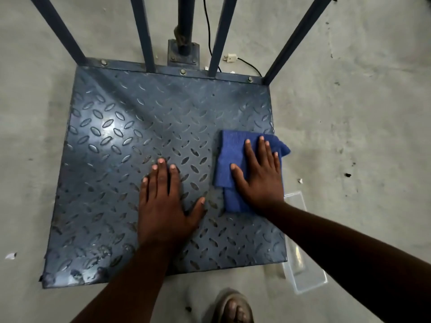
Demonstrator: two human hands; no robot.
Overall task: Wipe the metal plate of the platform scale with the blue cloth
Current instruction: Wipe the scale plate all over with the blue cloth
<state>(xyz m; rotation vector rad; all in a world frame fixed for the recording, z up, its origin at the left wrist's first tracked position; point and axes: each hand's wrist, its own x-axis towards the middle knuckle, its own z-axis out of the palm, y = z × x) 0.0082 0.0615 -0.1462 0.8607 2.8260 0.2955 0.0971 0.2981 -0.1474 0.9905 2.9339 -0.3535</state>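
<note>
Metal plate (112,178) of platform scale lies flat on concrete floor (349,113), diamond tread, blue railing bars (142,31) at far edge. Blue cloth (229,157) folded, on plate's right side, corner overhanging edge. Right hand (258,173) presses flat on cloth, fingers spread. Left hand (163,201) flat on bare plate, fingers straight.

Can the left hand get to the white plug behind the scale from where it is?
Probably not easily. The left hand lies flat mid-plate; the plug lies on the floor beyond the plate's far edge, with the blue rail bars standing between.
</note>
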